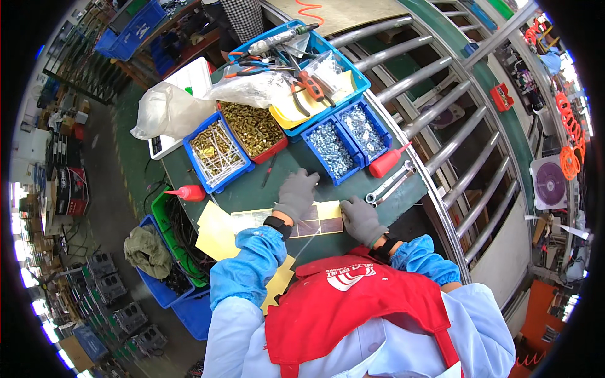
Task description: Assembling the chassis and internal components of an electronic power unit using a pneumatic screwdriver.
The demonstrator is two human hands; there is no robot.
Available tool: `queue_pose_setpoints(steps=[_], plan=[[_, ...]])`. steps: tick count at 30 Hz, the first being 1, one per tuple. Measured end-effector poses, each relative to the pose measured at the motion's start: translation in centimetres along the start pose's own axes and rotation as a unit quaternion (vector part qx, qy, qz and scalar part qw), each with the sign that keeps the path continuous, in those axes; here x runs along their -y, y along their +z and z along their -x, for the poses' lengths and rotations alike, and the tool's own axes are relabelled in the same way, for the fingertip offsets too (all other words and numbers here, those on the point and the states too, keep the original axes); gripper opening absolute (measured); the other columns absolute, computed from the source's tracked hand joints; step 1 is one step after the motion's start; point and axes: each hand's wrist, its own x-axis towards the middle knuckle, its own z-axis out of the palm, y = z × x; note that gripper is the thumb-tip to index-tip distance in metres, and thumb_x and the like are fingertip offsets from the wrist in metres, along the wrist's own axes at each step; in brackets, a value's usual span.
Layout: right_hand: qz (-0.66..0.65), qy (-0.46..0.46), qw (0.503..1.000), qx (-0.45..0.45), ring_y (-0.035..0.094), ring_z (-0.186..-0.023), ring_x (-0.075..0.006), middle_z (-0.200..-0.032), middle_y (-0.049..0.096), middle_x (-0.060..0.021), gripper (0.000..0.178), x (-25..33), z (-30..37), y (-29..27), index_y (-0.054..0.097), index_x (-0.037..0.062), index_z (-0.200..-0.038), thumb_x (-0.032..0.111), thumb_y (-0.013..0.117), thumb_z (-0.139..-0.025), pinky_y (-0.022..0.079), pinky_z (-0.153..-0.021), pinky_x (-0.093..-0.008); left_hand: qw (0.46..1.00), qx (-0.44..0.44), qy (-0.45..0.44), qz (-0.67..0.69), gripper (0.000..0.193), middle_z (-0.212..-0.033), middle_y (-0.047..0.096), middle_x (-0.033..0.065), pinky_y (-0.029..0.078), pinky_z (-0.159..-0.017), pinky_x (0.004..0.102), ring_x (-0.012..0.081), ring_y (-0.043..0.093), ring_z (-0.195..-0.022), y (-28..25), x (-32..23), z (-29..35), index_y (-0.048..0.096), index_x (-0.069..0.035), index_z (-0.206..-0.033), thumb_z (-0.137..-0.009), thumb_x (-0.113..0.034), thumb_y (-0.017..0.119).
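A strip of yellow backing sheet with silvery and brownish label panels (308, 228) lies on the green table in front of me. My left hand (296, 195), in a grey glove, is over its upper edge, fingers reaching away from me and slightly apart. At the strip's right end rests my right hand (364, 222), also gloved, fingers loosely extended with the tips at the sheet's edge. Nothing shows held in either hand. More yellow sheets (217, 233) lie to the left, partly under my left forearm. A thin dark screwdriver-like tool (269, 171) lies beyond my left hand.
Blue bins hold brass-coloured fasteners (217, 151) and silvery washers or nuts (331, 150). Behind them stands a blue tool tray (362, 79). Two spanners (392, 183) and a red bottle (386, 164) lie right; another red bottle (189, 193) lies left. A roller conveyor (435, 116) borders the table.
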Motion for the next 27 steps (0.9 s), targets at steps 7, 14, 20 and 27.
queue_pose_setpoints(steps=[7, 14, 20, 27], plan=[[0.004, 0.018, 1.0, 0.019, 0.06, -0.084, -0.0375, -0.093, 0.059, -0.0158, 0.015, 0.3, -0.1, -0.3, 0.061, 0.0084, -0.099, 0.016, 0.056, -0.087, 0.049, -0.07, -0.0477, 0.997, 0.074, 0.014, 0.005, 0.024, -0.105, 0.061, 0.019, 0.054, -0.082, 0.047, 0.0384, 0.064, -0.098, -0.1, -0.7, -1.4, 0.066, -0.012, -0.107, -0.083, -0.013, 0.062], [0.0, 0.022, 0.999, 0.029, 0.061, -0.084, -0.0377, -0.095, 0.06, -0.0144, 0.013, 0.3, -0.2, -0.5, 0.061, 0.0103, -0.098, 0.017, 0.057, -0.088, 0.049, -0.069, -0.0476, 0.997, -0.035, 0.021, 0.067, 0.028, -0.092, 0.061, 0.0191, 0.052, -0.076, 0.0475, 0.0387, 0.063, -0.088, 0.3, 0.4, 0.1, 0.065, -0.009, -0.103, -0.077, -0.019, 0.064], [-0.008, 0.005, 1.0, 0.029, 0.061, -0.087, -0.0377, -0.096, 0.059, -0.015, 0.014, 0.5, -0.5, -0.9, 0.061, 0.0099, -0.098, 0.018, 0.057, -0.088, 0.05, -0.071, -0.0485, 0.897, -0.326, -0.095, 0.283, 0.016, -0.077, 0.066, 0.0166, 0.051, -0.063, 0.0388, 0.0291, 0.066, -0.069, -11.5, 3.1, 2.0, 0.064, -0.002, -0.091, -0.078, -0.012, 0.062], [0.004, 0.007, 0.999, 0.046, 0.06, -0.086, -0.0378, -0.096, 0.059, -0.0167, 0.013, 0.2, -0.5, -0.8, 0.058, 0.0085, -0.095, 0.018, 0.054, -0.088, 0.05, -0.071, -0.0496, 0.796, -0.568, -0.071, 0.196, 0.015, -0.081, 0.065, 0.005, 0.047, -0.058, 0.0261, 0.0099, 0.056, -0.061, -28.4, 10.3, 5.0, 0.065, 0.001, -0.093, -0.084, -0.011, 0.067]])
